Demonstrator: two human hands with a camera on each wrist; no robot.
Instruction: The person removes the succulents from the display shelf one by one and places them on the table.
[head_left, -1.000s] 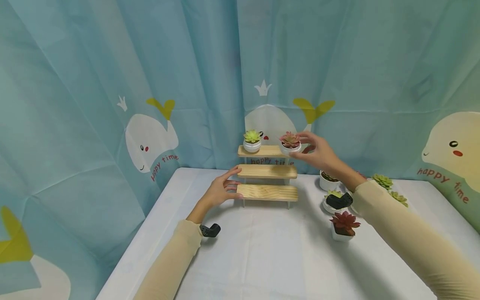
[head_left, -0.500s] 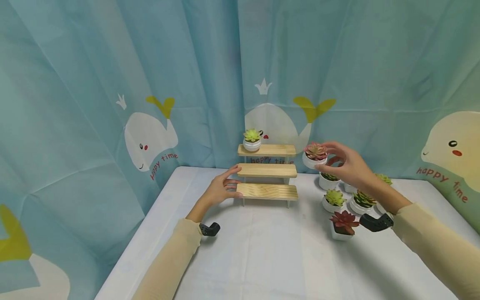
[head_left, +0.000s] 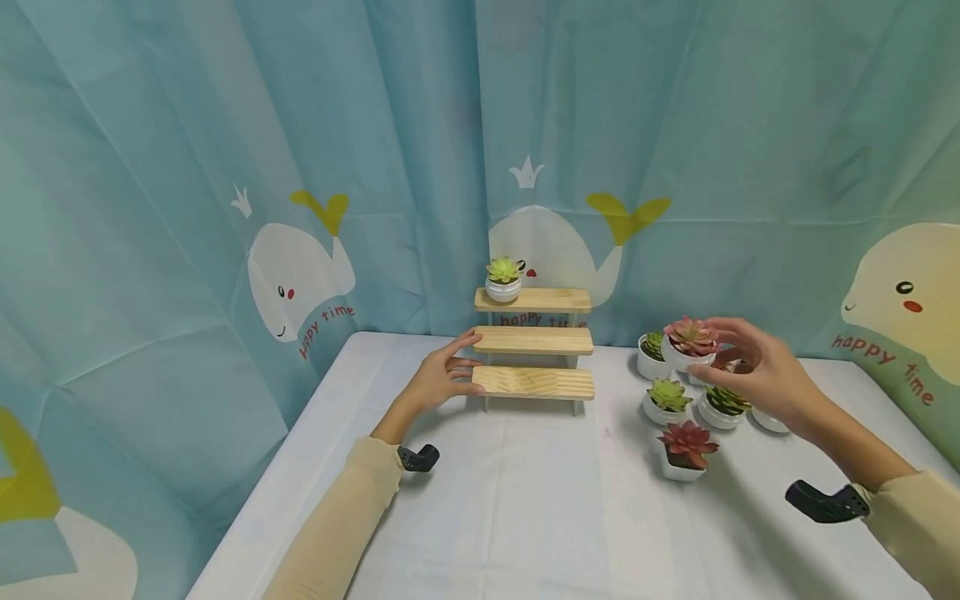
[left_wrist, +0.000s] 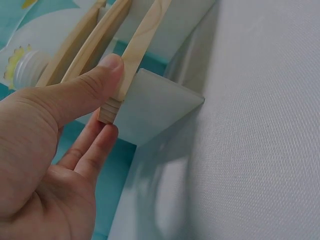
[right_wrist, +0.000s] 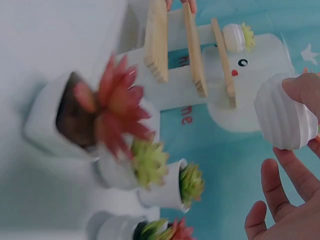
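My right hand (head_left: pixel 768 375) holds a pink succulent in a round white pot (head_left: pixel 692 342) above the group of pots at right. In the right wrist view thumb and fingers pinch the ribbed pot (right_wrist: pixel 280 112) at its sides. A three-tier shelf stand (head_left: pixel 534 340) with wooden boards stands at the back middle. My left hand (head_left: pixel 437 382) holds its left end; in the left wrist view the thumb lies on the lowest board (left_wrist: pixel 142 42), with fingertips at its end. A light-green succulent in a white pot (head_left: pixel 503 280) sits at the top board's left end.
Several potted succulents stand close together at right, among them a light-green one (head_left: pixel 667 400), a dark-green one (head_left: pixel 724 404) and a red one in a square pot (head_left: pixel 686 450). The white-covered table (head_left: pixel 555 500) meets a blue whale-print curtain (head_left: pixel 420 125) behind.
My right hand has carried the pink succulent from beside the top board's right end, rightward and down over the other pots. The left hand has stayed at the stand.
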